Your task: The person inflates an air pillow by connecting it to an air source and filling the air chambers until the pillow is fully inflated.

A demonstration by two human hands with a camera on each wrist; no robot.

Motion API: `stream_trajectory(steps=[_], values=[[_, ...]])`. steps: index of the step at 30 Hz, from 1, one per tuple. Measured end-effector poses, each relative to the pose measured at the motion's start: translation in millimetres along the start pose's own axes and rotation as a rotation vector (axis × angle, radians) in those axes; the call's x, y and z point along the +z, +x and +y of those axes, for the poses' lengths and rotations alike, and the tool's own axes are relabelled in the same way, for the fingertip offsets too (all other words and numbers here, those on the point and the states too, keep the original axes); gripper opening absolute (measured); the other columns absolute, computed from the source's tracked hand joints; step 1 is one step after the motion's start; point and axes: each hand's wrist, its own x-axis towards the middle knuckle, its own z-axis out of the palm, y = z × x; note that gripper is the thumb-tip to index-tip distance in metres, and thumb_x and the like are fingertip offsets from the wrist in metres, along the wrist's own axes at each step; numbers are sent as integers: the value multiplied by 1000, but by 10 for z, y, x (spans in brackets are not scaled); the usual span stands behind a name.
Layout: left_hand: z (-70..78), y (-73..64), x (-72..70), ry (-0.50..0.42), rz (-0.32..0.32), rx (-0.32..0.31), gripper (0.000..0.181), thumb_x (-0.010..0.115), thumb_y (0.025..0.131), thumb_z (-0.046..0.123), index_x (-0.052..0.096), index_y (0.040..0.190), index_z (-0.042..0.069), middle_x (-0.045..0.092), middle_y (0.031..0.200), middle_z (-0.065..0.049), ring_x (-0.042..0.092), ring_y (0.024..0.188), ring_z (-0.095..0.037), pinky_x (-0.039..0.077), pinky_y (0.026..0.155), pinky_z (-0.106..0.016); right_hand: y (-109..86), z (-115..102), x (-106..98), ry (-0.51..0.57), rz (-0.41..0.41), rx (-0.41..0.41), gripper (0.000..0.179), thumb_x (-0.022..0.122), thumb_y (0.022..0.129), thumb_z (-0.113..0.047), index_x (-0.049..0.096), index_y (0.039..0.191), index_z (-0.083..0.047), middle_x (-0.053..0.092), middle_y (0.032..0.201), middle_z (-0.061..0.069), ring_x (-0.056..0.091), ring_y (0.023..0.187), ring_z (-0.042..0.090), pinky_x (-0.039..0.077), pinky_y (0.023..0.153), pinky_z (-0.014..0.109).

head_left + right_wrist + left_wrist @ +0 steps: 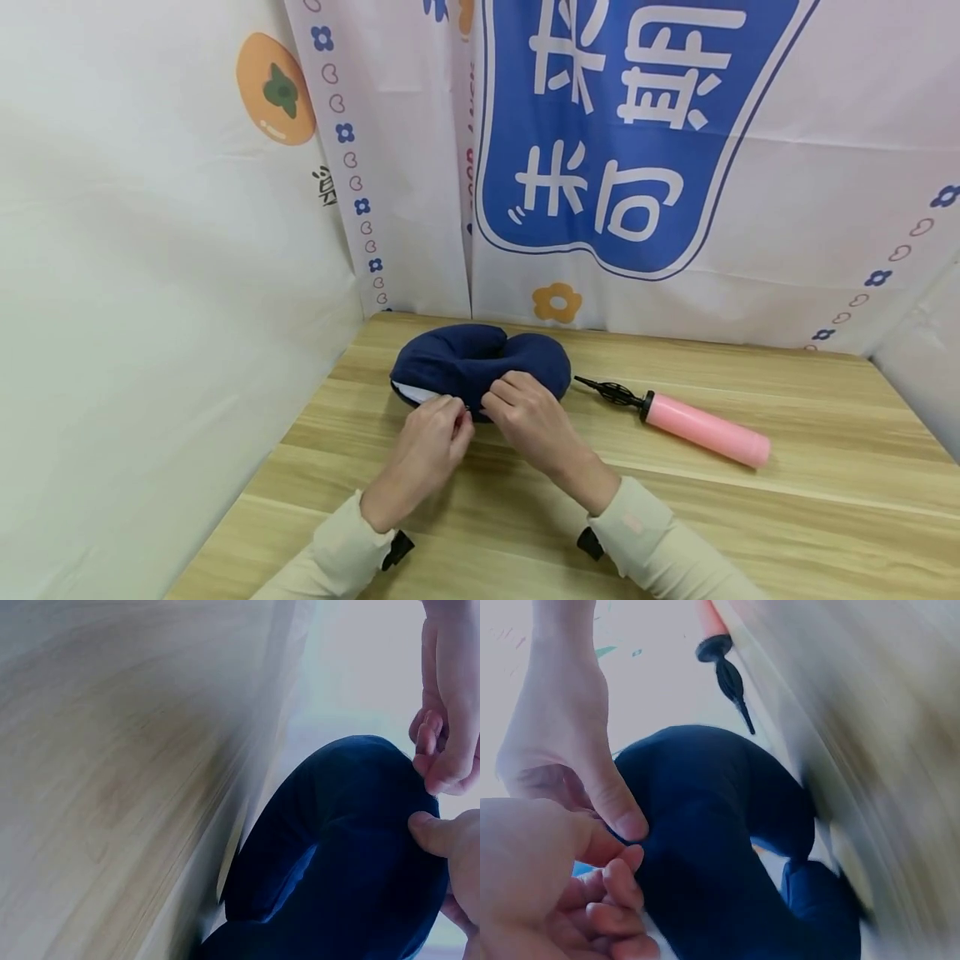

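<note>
A navy blue U-shaped neck pillow (442,354) lies on the table, its curved outer edge facing me. Along that edge, at the left, a gap in the cover shows white material (414,392) inside. My left hand (424,443) is at the right end of this gap, thumb and forefinger pinching what looks like the zipper pull, mostly hidden by the fingers. Close beside it, my right hand (534,421) pinches the edge of the cover, with the thumb (429,831) on the fabric in the right wrist view. The two hands' fingertips nearly meet.
A pink hand pump (705,427) with a black nozzle lies right of the pillow, its tip pointing toward it. The wooden table (840,417) ends at a printed cloth backdrop (810,208) behind and a white side wall (150,292) at the left.
</note>
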Motion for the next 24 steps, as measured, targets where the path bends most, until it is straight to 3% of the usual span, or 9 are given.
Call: stream_trajectory(steps=[6, 15, 19, 24], values=[[-22, 12, 59, -83, 51, 72, 32, 65, 94, 0, 48, 70, 14, 39, 65, 6, 40, 62, -9, 33, 60, -20, 15, -1, 0, -5, 17, 19, 22, 75, 91, 2, 66, 75, -10, 68, 79, 1, 61, 78, 17, 56, 84, 31], [-182, -61, 1, -99, 92, 168, 27, 61, 95, -1, 50, 73, 12, 41, 68, 4, 41, 65, -10, 35, 63, -22, -44, 37, -66, 35, 7, 13, 14, 85, 88, -12, 72, 82, -9, 70, 84, 1, 67, 85, 17, 58, 86, 31], [-243, -53, -49, -119, 75, 163, 26, 61, 97, 0, 53, 76, 12, 44, 69, 5, 43, 67, -10, 37, 64, -22, -57, 72, -77, 46, 13, -12, 15, 86, 87, -13, 73, 82, -9, 70, 83, 1, 67, 84, 17, 58, 86, 30], [-253, -30, -59, -152, 27, 136, 25, 63, 99, 1, 56, 78, 14, 44, 70, 7, 40, 68, -6, 37, 66, -21, -11, 52, -151, 41, -69, 39, 19, 91, 85, -19, 75, 90, -10, 69, 88, 0, 64, 85, 17, 57, 83, 30]])
